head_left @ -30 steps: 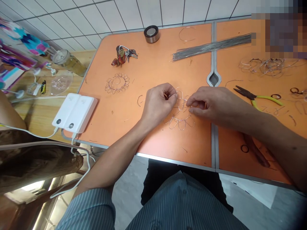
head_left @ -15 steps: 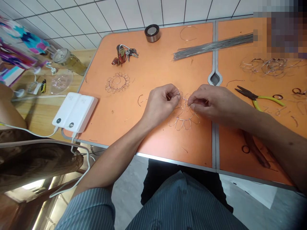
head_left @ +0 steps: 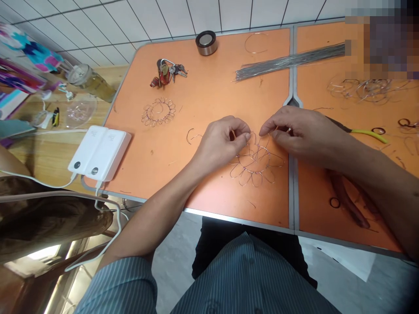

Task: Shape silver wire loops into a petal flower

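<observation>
Orange tabletop [head_left: 209,96] at centre is backing two pinching hands.

Left hand [head_left: 224,141] is gripping the looped wire flower [head_left: 254,163]; whether right hand [head_left: 296,133] is gripping, I cannot tell.

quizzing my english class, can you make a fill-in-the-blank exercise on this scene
The left hand pinches a flower-shaped thin wire ring over an ____ tabletop.
Dark-nosed pliers beside the right hand have a ____ handle.
In the picture, the metal key bunch lies to the ____ of the round black-and-silver tin.
The straight silver wire bundle is nearer the tiled ____ than the hands are.

Missing words: orange; yellow; left; wall.
</observation>
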Tool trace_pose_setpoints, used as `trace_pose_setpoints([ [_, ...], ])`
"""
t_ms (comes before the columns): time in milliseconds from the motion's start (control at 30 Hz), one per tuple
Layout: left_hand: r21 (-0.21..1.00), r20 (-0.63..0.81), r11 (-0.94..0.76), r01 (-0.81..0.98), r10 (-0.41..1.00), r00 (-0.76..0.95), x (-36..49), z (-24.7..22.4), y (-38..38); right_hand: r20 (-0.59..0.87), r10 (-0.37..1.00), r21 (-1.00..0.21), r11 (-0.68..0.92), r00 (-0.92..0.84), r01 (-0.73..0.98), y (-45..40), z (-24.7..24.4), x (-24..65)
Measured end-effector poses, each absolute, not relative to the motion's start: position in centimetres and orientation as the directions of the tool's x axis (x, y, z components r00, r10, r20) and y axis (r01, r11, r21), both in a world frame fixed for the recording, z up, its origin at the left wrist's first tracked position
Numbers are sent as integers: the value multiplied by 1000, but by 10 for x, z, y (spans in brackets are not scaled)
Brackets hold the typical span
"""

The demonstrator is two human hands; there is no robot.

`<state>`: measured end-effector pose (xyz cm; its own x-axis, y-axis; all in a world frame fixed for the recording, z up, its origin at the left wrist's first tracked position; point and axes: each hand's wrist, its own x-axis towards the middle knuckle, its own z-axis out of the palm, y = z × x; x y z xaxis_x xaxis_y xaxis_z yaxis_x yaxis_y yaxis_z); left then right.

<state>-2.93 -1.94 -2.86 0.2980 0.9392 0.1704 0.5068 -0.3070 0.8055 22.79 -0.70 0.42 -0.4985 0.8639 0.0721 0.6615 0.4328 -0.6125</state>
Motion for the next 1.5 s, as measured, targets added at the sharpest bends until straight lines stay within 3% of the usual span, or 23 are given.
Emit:
trace_pose_setpoints([
  [467,904,36,-168,394,947,320,-46,-10,-17,102,884,-619,415,-456,666,-13,-3,213],
  [833,925,-76,-111,363,882,464,-49,-12,-18,114,876,-609,434,-469,663,-15,5,214],
  [1200,956,-31,-134,261,837,547,-41,-35,-14,174,877,-610,452,-447,650,-14,6,217],
  [1500,936,23,-210,283,838,545,-37,-31,-16,156,897,-618,415,-414,667,-11,11,223],
])
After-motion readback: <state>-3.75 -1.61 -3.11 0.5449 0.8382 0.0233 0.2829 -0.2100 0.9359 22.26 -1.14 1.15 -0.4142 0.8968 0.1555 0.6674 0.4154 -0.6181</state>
